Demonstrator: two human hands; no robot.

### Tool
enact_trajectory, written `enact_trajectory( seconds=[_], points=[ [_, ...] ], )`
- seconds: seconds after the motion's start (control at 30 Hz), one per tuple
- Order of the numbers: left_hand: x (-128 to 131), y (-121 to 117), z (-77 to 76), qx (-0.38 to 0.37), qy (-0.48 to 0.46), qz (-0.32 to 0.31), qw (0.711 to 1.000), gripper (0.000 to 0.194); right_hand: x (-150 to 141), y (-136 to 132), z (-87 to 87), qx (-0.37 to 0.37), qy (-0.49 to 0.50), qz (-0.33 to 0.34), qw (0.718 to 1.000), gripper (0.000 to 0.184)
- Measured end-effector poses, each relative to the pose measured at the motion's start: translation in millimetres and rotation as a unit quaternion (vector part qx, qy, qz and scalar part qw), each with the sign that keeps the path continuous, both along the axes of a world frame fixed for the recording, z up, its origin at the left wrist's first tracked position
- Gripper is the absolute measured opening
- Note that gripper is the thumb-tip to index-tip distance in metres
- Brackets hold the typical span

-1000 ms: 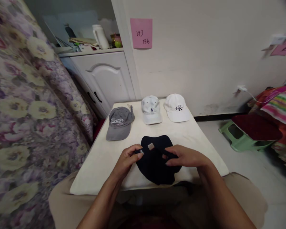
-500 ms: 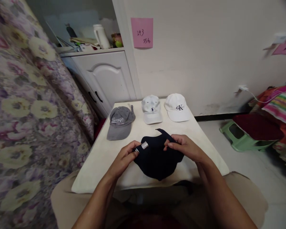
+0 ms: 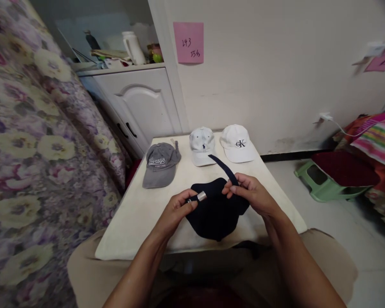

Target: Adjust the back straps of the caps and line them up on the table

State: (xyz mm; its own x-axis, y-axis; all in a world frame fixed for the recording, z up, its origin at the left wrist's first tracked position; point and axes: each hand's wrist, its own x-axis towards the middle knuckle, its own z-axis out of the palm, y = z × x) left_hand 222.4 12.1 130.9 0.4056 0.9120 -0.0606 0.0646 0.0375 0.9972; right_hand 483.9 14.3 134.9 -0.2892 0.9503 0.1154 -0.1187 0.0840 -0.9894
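Note:
A dark navy baseball cap lies on the cream-covered table near its front edge, its back strap undone. My left hand pinches the short strap end beside the metal buckle. Between the thumb and fingers of my right hand is the long strap, whose free end points up and away to the left. Strap and buckle are apart. Behind them sit a grey cap with white lettering, a pale blue cap and a white cap with black letters.
A floral curtain hangs at the left, by a white cabinet holding a white jug. A pink note is on the wall. To the right stands a green stool with a dark red top.
The long strap in my right hand now sticks up farther, its tip higher and over the pale blue cap's brim. My left hand has moved right with the buckle, closer to my right hand.

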Motion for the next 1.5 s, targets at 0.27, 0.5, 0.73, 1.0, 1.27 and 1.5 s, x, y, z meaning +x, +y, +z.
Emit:
enact_trajectory(
  seconds=[0.27, 0.5, 0.73, 1.0, 1.27, 1.5],
  points=[
    [15.6, -3.4, 9.6, 0.024, 0.045, 0.005, 0.999, 0.023, -8.8, 0.2, -3.2, 0.004, -0.030, -0.007, 1.000, 0.020],
    [24.4, -6.6, 10.7, 0.035, 0.058, 0.016, 0.998, 0.025, -19.5, -3.3, -4.1, -0.006, -0.082, 0.011, 0.997, 0.022],
    [26.3, -7.6, 7.5, 0.035, 0.064, 0.013, 0.997, 0.026, -25.0, -4.9, -3.3, 0.008, -0.099, 0.017, 0.995, 0.022],
    [22.0, -9.6, 13.1, 0.065, 0.083, -0.037, 0.994, 0.022, -26.9, -5.3, -2.5, 0.017, -0.112, 0.033, 0.993, 0.021],
    [23.8, -13.9, 21.9, 0.077, 0.108, -0.067, 0.989, 0.020, -29.1, -7.4, -1.2, 0.033, -0.107, 0.031, 0.993, 0.018],
    [22.8, -10.9, 16.9, 0.060, 0.084, -0.048, 0.994, 0.022, -27.5, -4.6, -5.2, 0.015, -0.091, 0.055, 0.994, 0.021]
  ],
)
